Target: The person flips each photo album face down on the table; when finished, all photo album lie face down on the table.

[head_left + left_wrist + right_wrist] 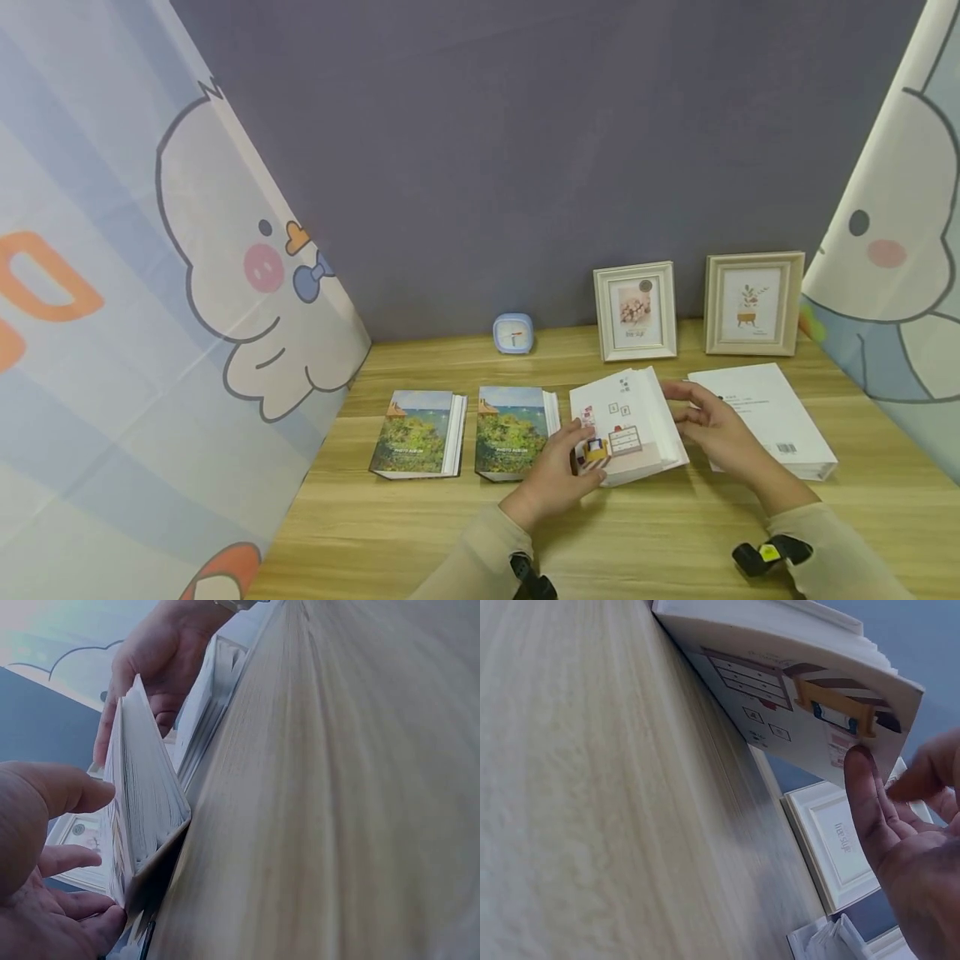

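Observation:
A thick white photo album (615,417), its cover printed with a sofa and a dresser, sits tilted between both hands. My left hand (555,467) holds it by the left edge, thumb and fingers at the cover. In the left wrist view its page block (146,772) fans slightly, with the left fingers (82,904) at the lower corner. My right hand (716,425) is at the right edge, fingers extended beside the pages. The right wrist view shows the printed cover (802,690) tipped up, a fingertip against it.
Right of it lies another white album (765,417), back cover up. Two landscape-covered photo albums (412,433) (512,429) lie to the left. Behind stand a small blue clock (513,333) and two picture frames (636,312) (753,304). A grey curtain (525,167) hangs behind the wooden table (360,542).

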Tool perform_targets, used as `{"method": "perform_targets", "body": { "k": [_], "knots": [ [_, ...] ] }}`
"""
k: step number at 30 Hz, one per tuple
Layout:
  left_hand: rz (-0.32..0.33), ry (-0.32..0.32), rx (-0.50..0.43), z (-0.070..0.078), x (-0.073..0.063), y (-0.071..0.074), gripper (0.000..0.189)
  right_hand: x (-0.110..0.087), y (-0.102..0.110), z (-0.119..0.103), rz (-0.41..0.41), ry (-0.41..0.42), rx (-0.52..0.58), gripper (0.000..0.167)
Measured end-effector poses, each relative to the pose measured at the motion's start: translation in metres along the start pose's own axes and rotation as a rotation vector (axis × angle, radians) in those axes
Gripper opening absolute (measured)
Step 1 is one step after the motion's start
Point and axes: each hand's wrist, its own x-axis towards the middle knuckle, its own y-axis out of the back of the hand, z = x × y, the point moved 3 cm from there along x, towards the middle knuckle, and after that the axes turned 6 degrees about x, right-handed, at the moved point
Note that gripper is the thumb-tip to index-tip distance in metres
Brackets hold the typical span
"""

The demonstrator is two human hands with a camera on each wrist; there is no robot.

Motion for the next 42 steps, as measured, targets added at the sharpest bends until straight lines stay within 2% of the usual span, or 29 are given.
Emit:
{"method": "perform_targets", "body": {
  "k": [11, 18, 22, 28, 35, 37, 42],
  "knots": [
    [0.034, -0.022, -0.018, 0.005, 0.002, -0.001, 0.066, 0.0, -0.002, 0.007, -0.03, 0.035, 0.074, 0.068],
    [0.02, -0.058, -0.047, 0.009, 0.003, -0.003, 0.064, 0.001, -0.005, 0.007, -0.053, 0.058, 0.104, 0.069],
    [0.018, -0.07, -0.067, 0.011, 0.002, -0.004, 0.064, 0.001, -0.007, 0.008, -0.068, 0.053, 0.091, 0.065],
    [0.032, -0.091, -0.097, 0.014, 0.001, -0.004, 0.069, -0.002, -0.01, 0.008, -0.065, -0.003, 0.03, 0.059],
    [0.039, -0.142, -0.083, 0.019, 0.001, -0.005, 0.067, -0.005, -0.013, 0.01, -0.068, -0.024, -0.007, 0.055],
    [0.034, -0.145, -0.105, 0.019, 0.001, -0.006, 0.067, -0.006, -0.014, 0.011, -0.072, -0.028, -0.005, 0.055],
    [0.022, -0.116, -0.251, 0.018, 0.003, -0.008, 0.074, -0.006, -0.016, 0.009, -0.087, -0.017, -0.005, 0.056]
  ]
}}
